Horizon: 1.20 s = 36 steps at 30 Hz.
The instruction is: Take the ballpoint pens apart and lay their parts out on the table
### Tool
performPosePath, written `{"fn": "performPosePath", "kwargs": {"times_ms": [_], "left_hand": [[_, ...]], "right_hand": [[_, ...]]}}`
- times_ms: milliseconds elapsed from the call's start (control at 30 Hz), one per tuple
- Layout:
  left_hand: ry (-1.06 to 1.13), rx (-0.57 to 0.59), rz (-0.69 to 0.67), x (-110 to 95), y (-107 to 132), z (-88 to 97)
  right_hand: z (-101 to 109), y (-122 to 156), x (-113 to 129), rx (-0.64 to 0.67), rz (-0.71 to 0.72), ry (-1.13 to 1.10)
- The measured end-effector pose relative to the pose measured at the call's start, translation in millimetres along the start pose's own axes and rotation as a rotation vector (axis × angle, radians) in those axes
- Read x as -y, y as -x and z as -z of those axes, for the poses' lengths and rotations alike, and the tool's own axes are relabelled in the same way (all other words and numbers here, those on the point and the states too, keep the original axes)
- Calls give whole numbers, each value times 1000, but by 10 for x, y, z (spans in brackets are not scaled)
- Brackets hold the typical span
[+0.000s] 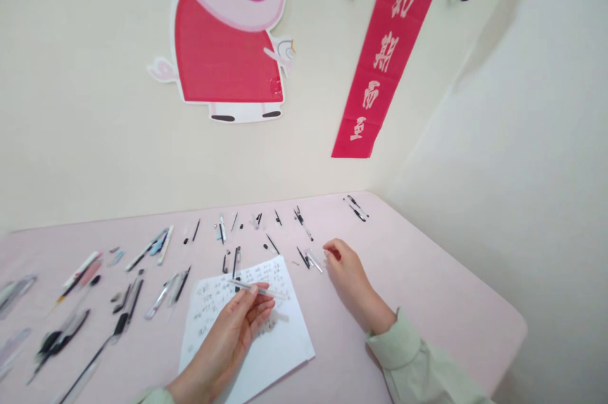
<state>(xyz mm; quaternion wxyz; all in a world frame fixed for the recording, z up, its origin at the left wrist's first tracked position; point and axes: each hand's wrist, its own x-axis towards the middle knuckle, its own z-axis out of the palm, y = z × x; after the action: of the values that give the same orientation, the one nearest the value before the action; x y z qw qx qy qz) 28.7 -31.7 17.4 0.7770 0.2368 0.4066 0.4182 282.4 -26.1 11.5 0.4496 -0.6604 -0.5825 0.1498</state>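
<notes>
My left hand (232,331) rests over a white sheet of paper (280,340) covered in handwriting and pinches a clear pen barrel (259,289) that lies level across the sheet. My right hand (349,277) lies on the pink table (427,290) to the right of the paper. Its fingers are curled at a small clear pen part (313,259), and I cannot make out whether they hold anything.
Several taken-apart pens, caps and refills are spread over the table: a black pen (59,337) at the left, clear barrels (164,293), two clips (356,206) at the back right. A cartoon pig cutout (228,37) and a red banner (384,56) hang on the wall.
</notes>
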Motion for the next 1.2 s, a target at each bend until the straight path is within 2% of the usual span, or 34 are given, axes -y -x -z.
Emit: {"fn": "performPosePath", "kwargs": {"times_ms": [67,167,333,500,600,700,767,833,933,1033,1200], "left_hand": [[13,-2,10,-4,1,0],[16,10,12,-12,7,-5],[18,18,7,-25,22,-17],[-4,14,0,-23,17,-11],[-8,10,-14,-23,18,-18],[23,-14,-40,-28,27,-32],[45,-18,-48,-31,24,-34],[56,-8,-62,-32,15,-25],[57,10,-91,-24,0,0],[57,24,-93,-11,-13,21],[57,28,-86,-1,-28,25]], "right_hand": [[117,-69,-207,-44,49,217],[169,-107,-368,-4,87,417],[60,-104,-304,-25,58,624],[29,-110,-254,-30,42,672],[64,-97,-172,-63,69,613],[34,7,56,-120,128,401],[-48,136,261,-26,129,176],[-165,284,452,143,106,-24],[-332,451,620,311,127,-177],[-416,500,642,327,124,-222],[-416,486,608,310,97,-262]]}}
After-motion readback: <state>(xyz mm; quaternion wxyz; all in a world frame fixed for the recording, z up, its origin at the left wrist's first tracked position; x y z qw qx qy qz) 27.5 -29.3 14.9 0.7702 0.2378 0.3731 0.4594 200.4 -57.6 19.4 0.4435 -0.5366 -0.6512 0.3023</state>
